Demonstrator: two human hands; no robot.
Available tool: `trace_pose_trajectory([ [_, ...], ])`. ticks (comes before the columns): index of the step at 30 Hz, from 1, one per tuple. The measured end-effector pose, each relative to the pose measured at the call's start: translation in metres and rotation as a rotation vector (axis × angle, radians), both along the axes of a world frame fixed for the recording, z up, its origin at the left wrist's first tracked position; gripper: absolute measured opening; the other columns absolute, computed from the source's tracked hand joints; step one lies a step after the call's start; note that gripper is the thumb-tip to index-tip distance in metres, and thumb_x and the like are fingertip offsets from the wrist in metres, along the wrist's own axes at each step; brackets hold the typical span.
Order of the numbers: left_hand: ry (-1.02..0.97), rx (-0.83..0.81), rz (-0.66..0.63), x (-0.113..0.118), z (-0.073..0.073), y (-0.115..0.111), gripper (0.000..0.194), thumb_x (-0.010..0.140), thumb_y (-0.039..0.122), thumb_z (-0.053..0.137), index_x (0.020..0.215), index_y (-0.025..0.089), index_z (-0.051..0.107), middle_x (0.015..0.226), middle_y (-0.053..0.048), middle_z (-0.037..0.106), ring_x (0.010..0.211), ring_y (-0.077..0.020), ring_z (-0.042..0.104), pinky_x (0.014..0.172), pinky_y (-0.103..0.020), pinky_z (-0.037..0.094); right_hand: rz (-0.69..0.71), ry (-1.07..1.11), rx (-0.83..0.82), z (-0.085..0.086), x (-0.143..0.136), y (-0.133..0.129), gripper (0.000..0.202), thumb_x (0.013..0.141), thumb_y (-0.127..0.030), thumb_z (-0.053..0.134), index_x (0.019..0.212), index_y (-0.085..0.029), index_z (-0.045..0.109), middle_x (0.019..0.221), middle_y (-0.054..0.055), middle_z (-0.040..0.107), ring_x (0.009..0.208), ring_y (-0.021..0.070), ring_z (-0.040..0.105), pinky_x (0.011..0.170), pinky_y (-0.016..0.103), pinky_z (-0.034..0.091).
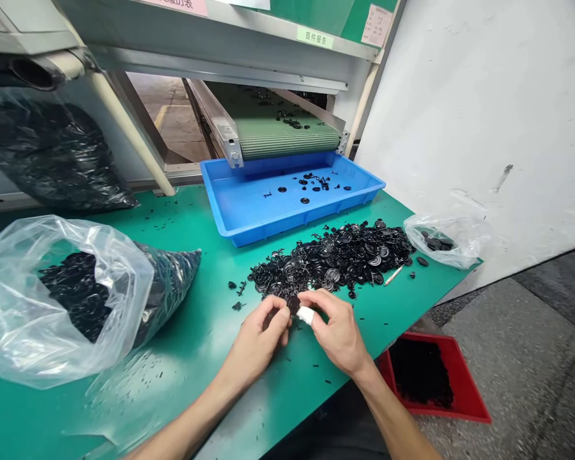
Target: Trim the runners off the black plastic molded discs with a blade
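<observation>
Between my two hands is a small round black plastic part (293, 305), pinched from both sides. My left hand (264, 326) grips its left edge with thumb and fingertips. From the other side, my right hand (336, 326) pinches it, with a white wrap (306, 315) around the thumb. Just beyond the fingers spreads a heap of black plastic parts (345, 255), discs mixed with small branched pieces. A few loose black bits (239, 291) lie left of the heap on the green table (211, 383).
A blue tray (239, 233) holding scattered parts sits under the end of a green conveyor belt (287, 134). An open clear bag (124, 255) of black pieces stands left, a smaller bag (464, 239) right. A red bin (464, 383) of black material is below the table's right edge.
</observation>
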State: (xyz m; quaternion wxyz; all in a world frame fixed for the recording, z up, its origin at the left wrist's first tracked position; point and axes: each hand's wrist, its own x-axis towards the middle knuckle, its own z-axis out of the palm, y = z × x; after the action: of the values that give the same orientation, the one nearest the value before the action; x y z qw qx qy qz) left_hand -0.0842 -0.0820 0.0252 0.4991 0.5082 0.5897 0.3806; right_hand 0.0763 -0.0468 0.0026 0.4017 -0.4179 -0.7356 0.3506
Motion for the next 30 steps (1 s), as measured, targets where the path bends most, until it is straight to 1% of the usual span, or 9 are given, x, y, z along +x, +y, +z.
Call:
trace_pose_trajectory([
  [3,0.115,0.016,-0.109,-0.01,0.005,0.003,0.022,0.09,0.037,0.048,0.075,0.022,0.05,0.056,0.007,0.048,0.055,-0.014,0.039,0.055,-0.026,0.031,0.13,-0.117,0.076,0.011,0.006,0.004,0.05,0.081,0.001,0.042,0.117,-0.025,0.064,0.107,0.004,0.062,0.096,0.0151,0.06,0.085,0.029,0.048],
  [6,0.101,-0.009,-0.172,-0.015,0.006,0.004,0.025,0.091,0.041,0.046,0.075,0.022,0.051,0.056,0.006,0.047,0.056,-0.0147,0.041,0.056,-0.026,0.032,0.259,-0.131,0.077,0.016,0.007,0.009,0.043,0.083,0.0,0.042,0.107,-0.024,0.068,0.1,0.003,0.064,0.091,0.0144,0.06,0.082,0.028,0.048],
  [11,-0.012,0.002,-0.15,-0.01,0.001,0.003,0.03,0.094,0.048,0.043,0.085,0.022,0.054,0.062,0.004,0.056,0.059,-0.0158,0.044,0.059,-0.027,0.033,0.054,-0.024,-0.095,0.011,-0.002,0.005,0.027,0.078,-0.001,0.049,0.087,-0.021,0.064,0.08,-0.002,0.06,0.07,0.0114,0.056,0.064,0.022,0.045],
  [14,0.01,0.04,-0.177,-0.008,-0.002,0.002,0.034,0.096,0.047,0.04,0.076,0.022,0.052,0.064,0.003,0.055,0.062,-0.016,0.046,0.061,-0.027,0.035,0.095,-0.03,-0.156,0.012,-0.001,0.0,0.028,0.077,-0.001,0.049,0.092,-0.021,0.062,0.079,-0.003,0.059,0.068,0.0109,0.054,0.062,0.022,0.043],
  [17,0.082,0.008,-0.285,-0.012,-0.001,0.004,0.036,0.097,0.047,0.038,0.073,0.022,0.05,0.063,0.003,0.052,0.061,-0.0158,0.046,0.061,-0.027,0.036,0.223,-0.146,-0.079,0.018,0.006,0.0,0.04,0.076,0.0,0.047,0.106,-0.023,0.063,0.084,-0.002,0.06,0.073,0.012,0.054,0.066,0.024,0.042],
  [19,0.127,-0.028,-0.352,-0.016,0.001,0.006,0.037,0.096,0.048,0.039,0.072,0.022,0.049,0.061,0.004,0.05,0.059,-0.0155,0.045,0.058,-0.027,0.035,0.283,-0.201,-0.021,0.02,0.009,0.001,0.041,0.077,-0.001,0.047,0.107,-0.022,0.064,0.085,-0.001,0.061,0.074,0.0127,0.054,0.067,0.025,0.042],
  [25,0.101,-0.077,-0.311,-0.013,0.003,0.005,0.04,0.097,0.05,0.036,0.069,0.023,0.046,0.06,0.003,0.049,0.059,-0.0161,0.045,0.056,-0.027,0.034,0.188,-0.07,-0.075,0.008,0.005,0.003,0.025,0.082,-0.005,0.049,0.085,-0.021,0.068,0.07,-0.002,0.062,0.064,0.0115,0.057,0.061,0.023,0.043],
  [28,0.033,-0.043,-0.255,-0.009,0.004,0.004,0.039,0.097,0.049,0.037,0.072,0.022,0.049,0.063,0.002,0.052,0.063,-0.0155,0.048,0.061,-0.027,0.037,0.206,-0.001,-0.154,0.008,0.004,0.016,0.026,0.086,-0.007,0.047,0.092,-0.02,0.069,0.068,-0.004,0.063,0.06,0.0101,0.059,0.059,0.022,0.046],
  [30,-0.049,-0.046,-0.259,-0.01,0.002,0.006,0.036,0.097,0.048,0.041,0.076,0.021,0.053,0.063,0.002,0.055,0.061,-0.0144,0.048,0.062,-0.027,0.037,0.165,-0.083,-0.087,0.014,0.004,0.032,0.033,0.086,-0.005,0.043,0.102,-0.02,0.067,0.079,-0.001,0.065,0.069,0.0112,0.062,0.066,0.023,0.049],
])
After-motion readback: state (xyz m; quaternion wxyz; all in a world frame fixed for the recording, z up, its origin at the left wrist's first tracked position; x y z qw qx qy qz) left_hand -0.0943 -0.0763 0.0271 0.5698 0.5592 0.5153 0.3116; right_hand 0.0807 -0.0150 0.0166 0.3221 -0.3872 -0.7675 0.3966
